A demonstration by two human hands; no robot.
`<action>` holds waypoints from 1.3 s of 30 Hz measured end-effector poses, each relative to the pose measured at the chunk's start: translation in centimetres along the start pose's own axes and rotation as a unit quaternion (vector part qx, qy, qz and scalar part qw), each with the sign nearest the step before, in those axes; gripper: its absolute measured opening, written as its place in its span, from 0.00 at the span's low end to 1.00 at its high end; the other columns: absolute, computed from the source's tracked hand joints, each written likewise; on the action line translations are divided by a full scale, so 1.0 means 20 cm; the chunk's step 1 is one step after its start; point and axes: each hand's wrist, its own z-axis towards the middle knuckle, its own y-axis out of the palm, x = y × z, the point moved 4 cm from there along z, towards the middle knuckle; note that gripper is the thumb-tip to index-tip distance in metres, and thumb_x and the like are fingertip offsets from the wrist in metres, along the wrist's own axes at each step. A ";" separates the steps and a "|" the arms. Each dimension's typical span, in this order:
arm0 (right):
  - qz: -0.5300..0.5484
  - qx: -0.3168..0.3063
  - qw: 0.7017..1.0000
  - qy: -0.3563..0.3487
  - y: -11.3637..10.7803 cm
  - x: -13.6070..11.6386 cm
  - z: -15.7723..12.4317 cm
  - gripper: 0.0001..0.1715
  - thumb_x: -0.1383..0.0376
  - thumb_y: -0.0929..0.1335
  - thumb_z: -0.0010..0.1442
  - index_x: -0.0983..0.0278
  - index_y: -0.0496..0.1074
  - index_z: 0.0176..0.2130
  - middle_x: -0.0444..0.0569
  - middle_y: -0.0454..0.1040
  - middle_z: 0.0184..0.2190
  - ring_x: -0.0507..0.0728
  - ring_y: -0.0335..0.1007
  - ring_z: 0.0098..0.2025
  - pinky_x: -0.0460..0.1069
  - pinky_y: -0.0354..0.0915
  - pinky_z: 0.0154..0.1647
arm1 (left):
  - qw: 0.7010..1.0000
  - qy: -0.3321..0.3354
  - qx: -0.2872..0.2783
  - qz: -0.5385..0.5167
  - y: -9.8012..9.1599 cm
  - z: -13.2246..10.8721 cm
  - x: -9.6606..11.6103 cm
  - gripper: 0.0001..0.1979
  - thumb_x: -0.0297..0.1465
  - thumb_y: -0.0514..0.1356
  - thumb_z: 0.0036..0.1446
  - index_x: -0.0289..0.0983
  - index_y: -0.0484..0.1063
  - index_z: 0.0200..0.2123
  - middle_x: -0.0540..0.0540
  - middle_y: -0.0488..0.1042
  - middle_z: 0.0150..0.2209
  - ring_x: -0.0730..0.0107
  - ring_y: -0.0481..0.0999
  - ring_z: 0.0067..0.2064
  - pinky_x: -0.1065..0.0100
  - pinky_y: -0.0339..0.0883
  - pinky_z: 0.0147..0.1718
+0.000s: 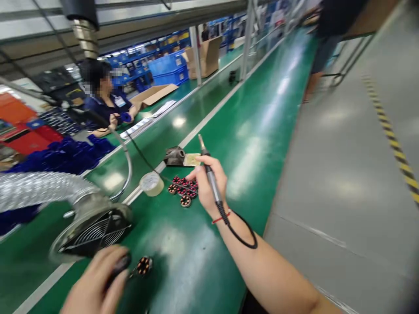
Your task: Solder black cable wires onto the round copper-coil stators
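My right hand [211, 185] is closed around the grey grip of a soldering iron [212, 181], its tip pointing up and away. Its black cord loops over my wrist. Just beyond the fingers are a yellowish sponge [192, 159] and a dark iron stand [174, 155]. Left of the hand lies a cluster of small wound motor stators [183, 187]. My left hand [98, 279], smeared by motion, is curled at the lower left around a dark rounded object [121, 263] whose kind I cannot make out. A single stator [144, 265] sits on the green bench beside those fingers.
A fume extractor [98, 231] with a fan grille and silver duct [46, 189] stands at left. Nearby is a tape roll [151, 183]. A tool [85, 37] hangs overhead. Across the bench a co-worker [108, 98] handles a blue part; another person [337, 26] stands far right.
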 end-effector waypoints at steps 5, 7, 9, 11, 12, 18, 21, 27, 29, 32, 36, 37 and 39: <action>-0.055 0.000 0.998 -0.007 0.00 0.06 0.01 0.11 0.64 0.63 0.62 0.62 0.69 0.45 0.39 0.74 0.21 0.52 0.74 0.24 0.49 0.70 0.32 | 0.985 -0.063 -0.156 0.040 0.35 0.29 0.24 0.18 0.36 0.52 0.61 0.33 0.67 0.51 0.36 0.69 0.50 0.55 0.77 0.43 0.59 0.72 0.42; -0.072 -0.009 0.997 -0.006 0.01 0.08 0.01 0.11 0.64 0.64 0.61 0.62 0.69 0.43 0.39 0.74 0.21 0.53 0.74 0.23 0.49 0.70 0.31 | 0.987 -0.075 -0.144 0.021 0.44 0.40 0.32 0.24 0.38 0.54 0.60 0.33 0.61 0.57 0.34 0.64 0.56 0.53 0.76 0.47 0.59 0.70 0.45; -0.070 -0.019 0.997 -0.002 0.01 0.10 0.00 0.10 0.63 0.64 0.61 0.62 0.69 0.43 0.39 0.74 0.21 0.53 0.74 0.23 0.49 0.70 0.30 | 0.988 -0.076 -0.130 -0.005 0.45 0.44 0.37 0.28 0.40 0.54 0.60 0.35 0.56 0.61 0.36 0.59 0.61 0.56 0.73 0.53 0.62 0.68 0.50; -0.065 -0.023 0.998 0.001 0.02 0.12 0.00 0.11 0.63 0.64 0.60 0.62 0.69 0.43 0.40 0.74 0.22 0.53 0.74 0.23 0.49 0.70 0.29 | 0.988 -0.086 -0.112 -0.057 0.38 0.40 0.36 0.30 0.41 0.52 0.61 0.34 0.52 0.63 0.35 0.57 0.62 0.60 0.73 0.52 0.64 0.67 0.51; -0.062 -0.019 0.998 0.000 0.02 0.12 0.00 0.11 0.63 0.64 0.60 0.62 0.69 0.43 0.40 0.73 0.22 0.53 0.74 0.23 0.49 0.70 0.28 | 0.986 -0.095 -0.098 -0.092 0.32 0.36 0.32 0.31 0.40 0.52 0.61 0.33 0.51 0.63 0.34 0.58 0.61 0.62 0.74 0.49 0.64 0.68 0.49; -0.035 -0.006 0.999 0.012 0.04 0.05 -0.06 0.08 0.65 0.66 0.58 0.59 0.71 0.41 0.45 0.71 0.29 0.55 0.73 0.23 0.52 0.66 0.28 | 0.965 -0.208 -0.014 -0.161 -0.18 -0.09 -0.12 0.15 0.38 0.52 0.59 0.36 0.70 0.43 0.44 0.75 0.38 0.65 0.74 0.39 0.64 0.69 0.40; -0.061 -0.019 0.998 0.010 0.06 -0.01 -0.10 0.08 0.64 0.66 0.59 0.56 0.72 0.40 0.47 0.69 0.33 0.58 0.75 0.27 0.52 0.63 0.27 | 0.955 -0.283 -0.012 -0.092 -0.28 -0.36 -0.31 0.14 0.39 0.51 0.60 0.36 0.71 0.37 0.48 0.73 0.31 0.67 0.72 0.33 0.67 0.68 0.33; -0.076 -0.042 0.996 -0.034 0.14 -0.08 -0.23 0.09 0.66 0.67 0.57 0.56 0.74 0.39 0.47 0.71 0.33 0.58 0.76 0.26 0.50 0.59 0.24 | 0.948 -0.317 -0.015 -0.019 -0.09 -0.59 -0.46 0.08 0.30 0.55 0.55 0.37 0.71 0.38 0.43 0.71 0.37 0.61 0.72 0.39 0.60 0.68 0.41; -0.087 -0.092 0.991 -0.048 0.17 -0.09 -0.29 0.08 0.66 0.67 0.59 0.57 0.73 0.41 0.45 0.71 0.28 0.57 0.75 0.25 0.50 0.62 0.27 | 0.948 -0.317 -0.006 -0.009 -0.04 -0.59 -0.49 0.03 0.27 0.56 0.53 0.37 0.69 0.32 0.44 0.70 0.33 0.59 0.71 0.39 0.58 0.66 0.43; -0.118 -0.197 0.971 -0.064 0.20 -0.10 -0.38 0.09 0.64 0.67 0.60 0.60 0.72 0.43 0.43 0.73 0.22 0.56 0.75 0.24 0.51 0.67 0.29 | 0.950 -0.313 0.006 -0.016 -0.03 -0.58 -0.51 0.07 0.24 0.54 0.53 0.39 0.63 0.25 0.47 0.66 0.28 0.61 0.69 0.35 0.60 0.65 0.40; -0.150 -0.390 0.908 -0.047 0.24 -0.13 -0.58 0.10 0.65 0.65 0.61 0.60 0.70 0.44 0.43 0.78 0.24 0.55 0.76 0.25 0.48 0.71 0.29 | 0.949 -0.310 0.009 -0.063 -0.05 -0.56 -0.43 0.07 0.28 0.47 0.61 0.39 0.61 0.31 0.49 0.67 0.28 0.66 0.69 0.31 0.64 0.66 0.34; -0.147 -0.430 0.890 -0.041 0.25 -0.14 -0.64 0.11 0.66 0.64 0.61 0.60 0.69 0.45 0.44 0.79 0.26 0.54 0.77 0.27 0.48 0.71 0.30 | 0.950 -0.299 -0.011 -0.085 -0.02 -0.54 -0.39 0.06 0.28 0.47 0.62 0.39 0.61 0.32 0.50 0.68 0.28 0.67 0.70 0.31 0.66 0.66 0.33; -0.136 -0.482 0.865 -0.036 0.30 -0.16 -0.74 0.12 0.68 0.63 0.62 0.60 0.66 0.46 0.47 0.80 0.32 0.54 0.78 0.31 0.48 0.73 0.34 | 0.954 -0.269 -0.057 -0.119 0.05 -0.49 -0.30 0.04 0.27 0.49 0.61 0.39 0.62 0.35 0.49 0.70 0.31 0.67 0.72 0.33 0.67 0.67 0.35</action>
